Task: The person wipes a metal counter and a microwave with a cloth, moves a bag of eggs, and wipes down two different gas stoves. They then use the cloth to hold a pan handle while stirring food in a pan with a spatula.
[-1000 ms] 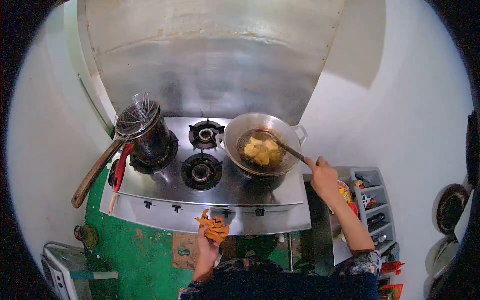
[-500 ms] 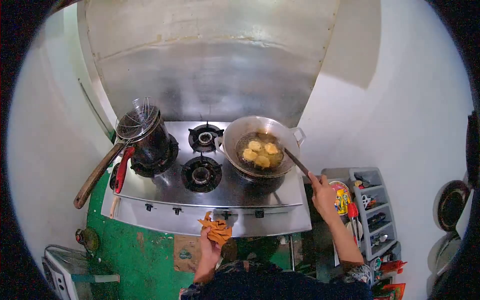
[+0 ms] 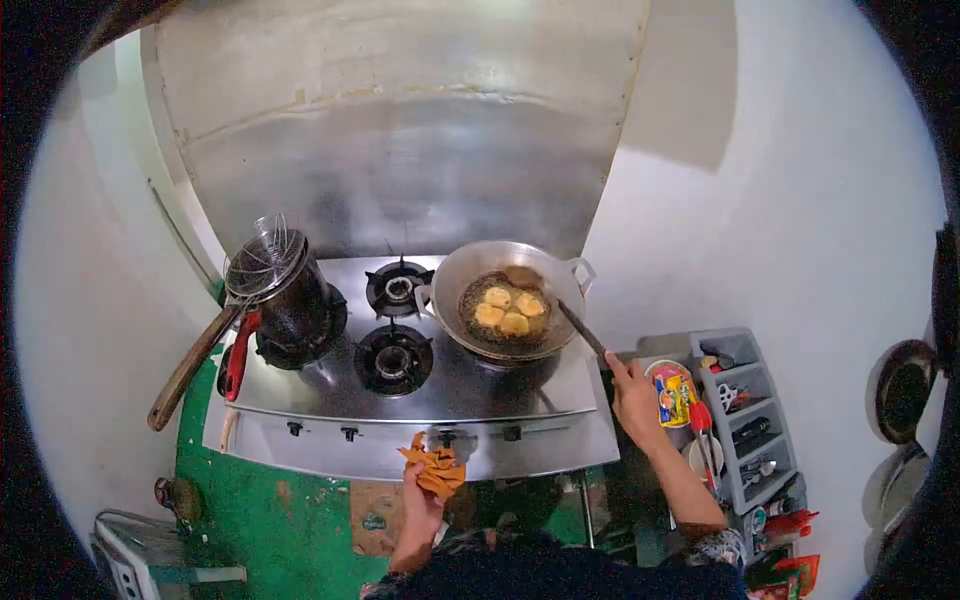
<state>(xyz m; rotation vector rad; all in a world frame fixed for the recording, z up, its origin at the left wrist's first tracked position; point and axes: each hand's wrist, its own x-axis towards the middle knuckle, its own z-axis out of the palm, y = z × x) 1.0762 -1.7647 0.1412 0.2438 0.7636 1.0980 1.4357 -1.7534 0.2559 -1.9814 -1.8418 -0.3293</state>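
My right hand (image 3: 633, 393) grips the dark handle of a long ladle (image 3: 582, 334) that reaches up into the metal wok (image 3: 505, 299) on the right burner of the stove (image 3: 420, 410). Three yellow fried pieces (image 3: 506, 310) float in the wok's oil. My left hand (image 3: 421, 500) holds a crumpled orange cloth (image 3: 433, 467) in front of the stove's front panel, below the knobs.
A dark pot (image 3: 290, 305) with a wire skimmer (image 3: 262, 265) on top sits on the left burner; wooden and red handles stick out to its left. Two middle burners (image 3: 392, 358) are bare. A grey rack (image 3: 745, 420) of utensils stands right. Green floor (image 3: 270, 510) lies below.
The ladle has come down out of the fried pieces and now rests at the wok's right rim. My right hand dropped lower and nearer. The view drifted slightly.
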